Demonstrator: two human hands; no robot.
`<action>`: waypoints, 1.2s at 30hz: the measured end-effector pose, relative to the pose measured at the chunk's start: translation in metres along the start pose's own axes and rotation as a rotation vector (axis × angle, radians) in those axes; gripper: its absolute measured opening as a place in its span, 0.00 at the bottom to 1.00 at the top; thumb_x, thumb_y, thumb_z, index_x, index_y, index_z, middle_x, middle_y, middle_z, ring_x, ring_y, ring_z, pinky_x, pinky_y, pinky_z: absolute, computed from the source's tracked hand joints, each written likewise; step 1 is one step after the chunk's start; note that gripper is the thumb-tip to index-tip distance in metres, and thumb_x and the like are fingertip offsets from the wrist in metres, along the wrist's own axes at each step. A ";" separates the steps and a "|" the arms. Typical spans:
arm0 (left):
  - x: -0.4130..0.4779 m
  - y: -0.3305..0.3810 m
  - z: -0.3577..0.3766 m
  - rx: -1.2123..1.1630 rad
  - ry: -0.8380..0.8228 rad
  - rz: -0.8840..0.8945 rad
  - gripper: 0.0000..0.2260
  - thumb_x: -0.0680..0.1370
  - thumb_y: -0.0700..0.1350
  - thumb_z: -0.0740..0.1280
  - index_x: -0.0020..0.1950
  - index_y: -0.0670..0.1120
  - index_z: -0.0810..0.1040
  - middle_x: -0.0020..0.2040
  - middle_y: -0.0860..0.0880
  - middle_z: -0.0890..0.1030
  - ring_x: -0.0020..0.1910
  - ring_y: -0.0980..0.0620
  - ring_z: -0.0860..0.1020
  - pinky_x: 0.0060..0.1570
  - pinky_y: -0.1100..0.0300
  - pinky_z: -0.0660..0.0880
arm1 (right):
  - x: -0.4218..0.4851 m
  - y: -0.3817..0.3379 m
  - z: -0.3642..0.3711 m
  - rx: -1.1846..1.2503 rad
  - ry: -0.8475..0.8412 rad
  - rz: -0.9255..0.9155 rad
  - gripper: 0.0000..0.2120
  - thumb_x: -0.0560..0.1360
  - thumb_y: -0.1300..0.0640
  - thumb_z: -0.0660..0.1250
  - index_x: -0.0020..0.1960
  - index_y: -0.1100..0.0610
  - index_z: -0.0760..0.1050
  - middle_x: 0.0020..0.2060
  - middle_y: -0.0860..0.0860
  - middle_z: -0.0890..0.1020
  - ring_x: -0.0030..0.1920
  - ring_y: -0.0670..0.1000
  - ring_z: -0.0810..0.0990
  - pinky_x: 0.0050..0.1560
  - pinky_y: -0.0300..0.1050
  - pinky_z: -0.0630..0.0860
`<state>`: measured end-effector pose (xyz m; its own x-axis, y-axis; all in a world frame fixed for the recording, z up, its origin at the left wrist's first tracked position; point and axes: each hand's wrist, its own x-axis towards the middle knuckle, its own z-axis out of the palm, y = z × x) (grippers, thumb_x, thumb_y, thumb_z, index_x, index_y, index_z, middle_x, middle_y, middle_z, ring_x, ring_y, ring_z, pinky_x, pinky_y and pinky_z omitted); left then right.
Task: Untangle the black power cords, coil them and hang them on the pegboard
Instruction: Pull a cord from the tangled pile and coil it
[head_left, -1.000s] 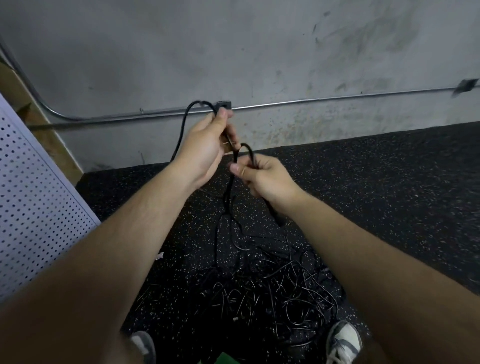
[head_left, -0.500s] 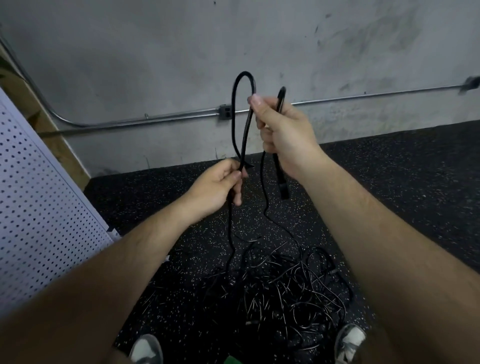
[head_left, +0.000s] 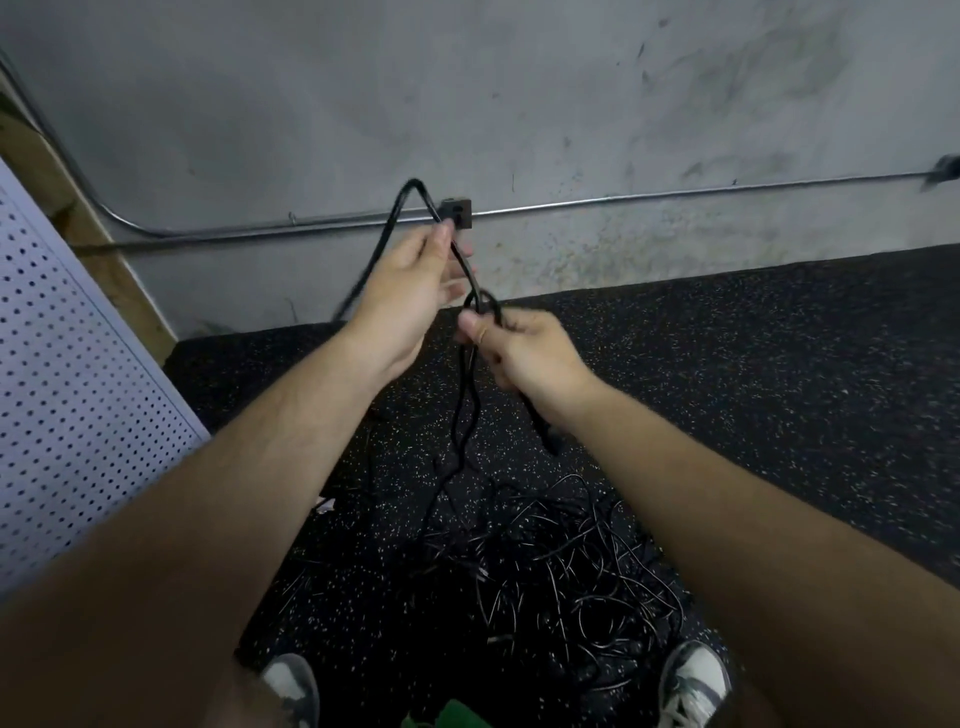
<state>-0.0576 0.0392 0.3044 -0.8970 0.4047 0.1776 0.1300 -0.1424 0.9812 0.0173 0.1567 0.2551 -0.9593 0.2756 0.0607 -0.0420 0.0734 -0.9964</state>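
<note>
I hold one black power cord (head_left: 460, 415) up in front of me with both hands. My left hand (head_left: 410, 291) pinches it high, and a loop of the cord (head_left: 413, 187) arches over that hand's fingertips. My right hand (head_left: 519, 348) grips a small loop just below and to the right, and the cord's plug end (head_left: 548, 441) hangs under that wrist. The rest of the cord drops into a tangled pile of black cords (head_left: 561, 566) on the floor between my shoes. The white pegboard (head_left: 78, 395) leans at the left.
A concrete wall stands ahead with a metal conduit (head_left: 675, 195) and a small junction box (head_left: 457, 210) along it. Speckled black rubber flooring (head_left: 779, 374) covers the ground. A wooden board (head_left: 104, 260) rises behind the pegboard. My shoes (head_left: 696, 680) flank the pile.
My left hand has risen from low to above the right one, carrying a new loop. My right hand has dropped from high to the middle with its loop.
</note>
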 end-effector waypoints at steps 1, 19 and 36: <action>-0.006 -0.007 -0.003 0.039 -0.014 -0.043 0.10 0.87 0.48 0.57 0.57 0.48 0.78 0.56 0.46 0.83 0.58 0.49 0.82 0.62 0.54 0.78 | 0.004 -0.009 -0.001 0.065 0.035 -0.017 0.12 0.80 0.52 0.70 0.49 0.62 0.83 0.24 0.45 0.70 0.24 0.45 0.64 0.26 0.39 0.62; -0.008 -0.011 -0.002 0.149 -0.118 0.073 0.11 0.86 0.39 0.58 0.50 0.48 0.79 0.37 0.53 0.81 0.39 0.55 0.80 0.40 0.61 0.78 | -0.007 0.013 -0.019 -0.040 -0.225 0.065 0.08 0.76 0.52 0.74 0.41 0.54 0.81 0.27 0.46 0.71 0.27 0.45 0.66 0.30 0.39 0.63; -0.040 -0.063 -0.010 0.528 -0.349 -0.118 0.08 0.86 0.43 0.60 0.55 0.47 0.78 0.52 0.52 0.85 0.53 0.55 0.83 0.55 0.56 0.80 | 0.018 -0.050 -0.024 0.284 0.120 -0.119 0.07 0.79 0.53 0.72 0.46 0.56 0.80 0.31 0.48 0.67 0.27 0.44 0.60 0.27 0.38 0.57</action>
<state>-0.0341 0.0225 0.2348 -0.7391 0.6736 -0.0071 0.3094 0.3488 0.8847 0.0086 0.1809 0.3069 -0.9040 0.3934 0.1676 -0.2444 -0.1538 -0.9574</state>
